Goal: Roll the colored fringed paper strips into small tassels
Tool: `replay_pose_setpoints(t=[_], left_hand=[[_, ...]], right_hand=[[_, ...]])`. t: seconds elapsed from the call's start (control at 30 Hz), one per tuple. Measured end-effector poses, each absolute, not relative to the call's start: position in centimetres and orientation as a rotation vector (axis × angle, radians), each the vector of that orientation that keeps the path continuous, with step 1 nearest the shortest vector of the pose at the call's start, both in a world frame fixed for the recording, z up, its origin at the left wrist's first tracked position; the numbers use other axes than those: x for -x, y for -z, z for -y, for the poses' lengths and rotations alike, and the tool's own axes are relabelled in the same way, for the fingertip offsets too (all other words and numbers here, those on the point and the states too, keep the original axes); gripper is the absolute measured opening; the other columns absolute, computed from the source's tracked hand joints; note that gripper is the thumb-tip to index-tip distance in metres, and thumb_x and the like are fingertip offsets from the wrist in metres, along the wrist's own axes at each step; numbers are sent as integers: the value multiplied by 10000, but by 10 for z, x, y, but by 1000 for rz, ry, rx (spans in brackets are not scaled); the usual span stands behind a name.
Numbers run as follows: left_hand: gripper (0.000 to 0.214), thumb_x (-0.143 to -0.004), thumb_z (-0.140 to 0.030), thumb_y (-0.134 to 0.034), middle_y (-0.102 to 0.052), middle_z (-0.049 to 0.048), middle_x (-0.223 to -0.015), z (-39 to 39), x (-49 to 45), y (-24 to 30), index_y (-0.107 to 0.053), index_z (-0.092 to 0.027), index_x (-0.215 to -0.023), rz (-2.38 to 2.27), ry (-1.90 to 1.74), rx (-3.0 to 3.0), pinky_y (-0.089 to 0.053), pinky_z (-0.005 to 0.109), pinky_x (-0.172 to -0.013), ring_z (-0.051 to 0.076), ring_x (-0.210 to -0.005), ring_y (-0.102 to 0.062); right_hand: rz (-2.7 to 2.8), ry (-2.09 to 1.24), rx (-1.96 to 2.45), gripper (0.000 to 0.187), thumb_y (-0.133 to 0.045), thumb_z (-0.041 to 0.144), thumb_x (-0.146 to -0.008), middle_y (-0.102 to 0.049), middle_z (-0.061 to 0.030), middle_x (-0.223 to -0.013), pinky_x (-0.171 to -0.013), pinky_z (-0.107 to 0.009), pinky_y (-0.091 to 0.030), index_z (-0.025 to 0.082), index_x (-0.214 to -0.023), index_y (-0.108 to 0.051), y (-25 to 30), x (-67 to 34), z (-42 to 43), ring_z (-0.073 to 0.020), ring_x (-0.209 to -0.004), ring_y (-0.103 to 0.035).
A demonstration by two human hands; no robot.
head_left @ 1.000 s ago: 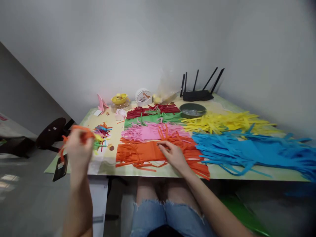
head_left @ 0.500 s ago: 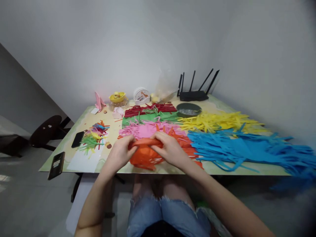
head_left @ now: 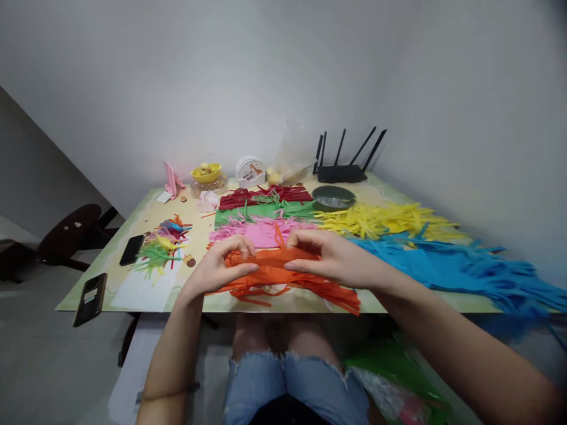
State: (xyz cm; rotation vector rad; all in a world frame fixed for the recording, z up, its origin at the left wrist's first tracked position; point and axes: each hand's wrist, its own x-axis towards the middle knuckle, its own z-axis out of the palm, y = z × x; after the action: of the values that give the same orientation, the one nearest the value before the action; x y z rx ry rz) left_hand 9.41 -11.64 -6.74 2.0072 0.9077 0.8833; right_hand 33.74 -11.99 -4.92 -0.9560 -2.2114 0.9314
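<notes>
Both my hands hold a fringed orange paper sheet [head_left: 274, 268] just above the table's front edge. My left hand [head_left: 221, 265] pinches its left end, thumb on top and fingers curled under. My right hand [head_left: 330, 257] grips its right part, fingers closed over the upper edge. Loose orange strips [head_left: 328, 292] trail down from the sheet onto the table [head_left: 133, 292]. Directly behind the sheet lie a pink fringed sheet [head_left: 259, 230], then a green one [head_left: 261, 211] and a dark red one [head_left: 266, 196].
Blue strips [head_left: 447, 265] and yellow strips [head_left: 385, 219] cover the table's right side. A mixed pile of coloured scraps [head_left: 162, 245], a phone [head_left: 132, 249] and a second dark phone [head_left: 90, 291] lie at the left. A green bowl [head_left: 333, 198], a router [head_left: 343, 171] and small containers [head_left: 206, 177] stand at the back.
My left hand came in from the far left and took hold of the orange sheet. Both hands lifted and bunched it, then spread it out wider between them.
</notes>
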Motion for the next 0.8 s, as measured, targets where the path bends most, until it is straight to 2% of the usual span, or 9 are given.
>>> replay_pose_setpoints(t=[0.07,0.17,0.27,0.37,0.47,0.57,0.67,0.73,0.8], left_hand=[[317,-781,-357,-672,-582,28,-788,114,-93,65,-443,-173,-664,-878,-840,-1978,-426,258,-714,146,-750,-539],[365,-768,-393,-675,-447,-42,-612,111,-95,63,-408,-180,-639,-974,-887,-1914,-364,207,-550,98,-575,-443],[388,-733,-395,-691,-390,-59,-599,109,-98,64,-384,-182,-628,-1017,-1017,-1857,-326,185,-504,80,-546,-390],[318,-713,-378,-704,-461,-50,-641,108,-100,69,-462,-171,-705,-1032,-999,-1785,-355,182,-520,84,-568,-434],[272,-735,-371,-697,-519,-29,-651,109,-101,75,-547,-144,-741,-1029,-892,-1749,-394,197,-551,96,-587,-482],[259,-758,-362,-684,-552,-15,-634,110,-100,79,-579,-131,-706,-1054,-923,-1719,-419,207,-576,103,-587,-511],[240,-754,-346,-698,-629,13,-732,111,-97,82,-631,-126,-820,-1074,-970,-1691,-456,220,-630,129,-670,-570],[277,-742,-321,-714,-662,31,-821,112,-94,85,-653,-127,-929,-1042,-1017,-1657,-473,230,-669,145,-733,-593],[249,-748,-279,-699,-678,37,-836,111,-89,89,-681,-134,-949,-982,-1046,-1610,-469,226,-656,141,-721,-596]], right_hand=[[2114,-1003,919,263,-589,380,-837,-450,24,-691,-572,-229,-343,187,-733,-446,45,-339,120,-107,-625,-416],[2062,-1025,925,296,-619,421,-813,-456,21,-724,-584,-230,-361,190,-758,-444,44,-341,117,-110,-644,-431],[2183,-968,1026,285,-634,401,-783,-453,33,-704,-566,-227,-348,195,-750,-440,46,-341,114,-112,-624,-437],[2186,-836,1152,207,-568,362,-802,-467,38,-660,-565,-234,-338,198,-760,-448,49,-340,114,-120,-593,-447],[2166,-758,1177,232,-572,413,-804,-558,9,-744,-615,-248,-368,196,-837,-496,51,-340,115,-148,-668,-517],[2261,-727,1164,241,-578,416,-805,-571,-2,-734,-597,-246,-362,186,-767,-515,56,-341,115,-150,-662,-523],[2208,-672,1197,257,-562,396,-817,-532,9,-656,-569,-244,-346,180,-692,-502,61,-343,114,-137,-609,-490],[2109,-736,1144,239,-565,388,-814,-548,1,-678,-576,-241,-366,174,-713,-528,64,-344,114,-139,-626,-503],[2013,-877,1026,176,-564,338,-802,-591,-18,-736,-600,-240,-402,167,-762,-571,67,-346,114,-147,-669,-539]])
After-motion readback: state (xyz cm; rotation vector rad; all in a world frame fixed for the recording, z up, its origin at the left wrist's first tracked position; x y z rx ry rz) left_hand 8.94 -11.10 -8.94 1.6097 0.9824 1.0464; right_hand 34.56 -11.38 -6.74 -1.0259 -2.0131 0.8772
